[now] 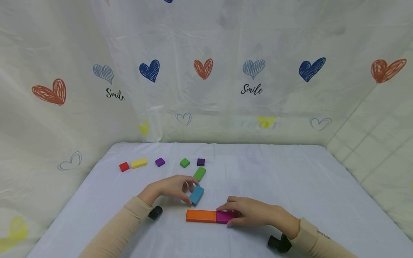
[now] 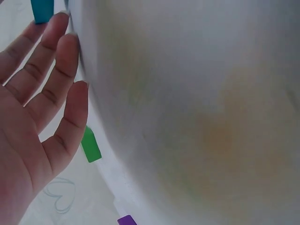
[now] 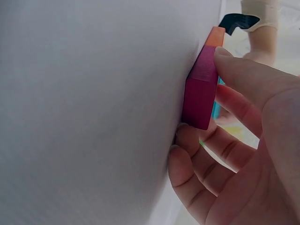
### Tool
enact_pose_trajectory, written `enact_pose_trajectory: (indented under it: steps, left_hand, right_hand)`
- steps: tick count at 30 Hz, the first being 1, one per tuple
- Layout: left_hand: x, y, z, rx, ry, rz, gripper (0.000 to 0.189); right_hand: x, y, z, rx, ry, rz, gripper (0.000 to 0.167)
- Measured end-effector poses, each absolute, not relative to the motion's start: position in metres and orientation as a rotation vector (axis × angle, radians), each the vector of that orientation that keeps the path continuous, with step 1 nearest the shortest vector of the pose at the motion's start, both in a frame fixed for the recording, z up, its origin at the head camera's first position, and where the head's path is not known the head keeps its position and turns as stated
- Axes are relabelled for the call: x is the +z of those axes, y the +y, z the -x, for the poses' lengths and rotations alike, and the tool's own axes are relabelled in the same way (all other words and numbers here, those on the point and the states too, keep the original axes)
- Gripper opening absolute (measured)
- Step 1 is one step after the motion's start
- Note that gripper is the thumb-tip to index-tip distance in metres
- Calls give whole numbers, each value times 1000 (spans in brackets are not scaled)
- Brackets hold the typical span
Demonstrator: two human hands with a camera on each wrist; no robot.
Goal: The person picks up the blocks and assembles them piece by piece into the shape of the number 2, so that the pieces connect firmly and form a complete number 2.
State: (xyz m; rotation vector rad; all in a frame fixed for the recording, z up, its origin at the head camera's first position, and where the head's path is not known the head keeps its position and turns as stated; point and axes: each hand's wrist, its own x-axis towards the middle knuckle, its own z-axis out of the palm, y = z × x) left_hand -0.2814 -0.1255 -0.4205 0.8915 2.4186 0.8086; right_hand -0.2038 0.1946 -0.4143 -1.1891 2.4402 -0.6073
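Observation:
My left hand (image 1: 176, 187) pinches a blue block (image 1: 197, 195) at its two ends, thumb at the near end and index finger at the far end. In the left wrist view only a corner of that blue block (image 2: 43, 11) shows beyond the fingers. My right hand (image 1: 250, 212) holds a magenta block (image 1: 224, 217) between thumb and fingers. This magenta block (image 3: 200, 96) lies end to end with a longer orange block (image 1: 200, 216), forming a straight row on the table. The blue block sits just behind the row, set at a slant.
Behind my left hand lies a green block (image 1: 200, 173), with a dark purple block (image 1: 200, 162) and a small green block (image 1: 184, 162) farther back. A purple block (image 1: 160, 162), a yellow block (image 1: 139, 163) and a red block (image 1: 124, 166) lie at the back left.

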Motion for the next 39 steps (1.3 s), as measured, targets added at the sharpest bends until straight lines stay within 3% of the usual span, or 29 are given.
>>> enact_pose_trajectory:
  steps: [18, 26, 39]
  left_hand:
    - [-421, -123, 284, 711, 2404, -900, 62]
    - [-420, -128, 286, 857, 2296, -852, 44]
    - [-419, -125, 280, 828, 2345, -858, 41]
  right_hand:
    - [-414, 193, 204, -612, 2437, 1168, 47]
    - [-413, 192, 204, -599, 2441, 1167, 47]
    - [-411, 191, 203, -593, 2438, 1160, 46]
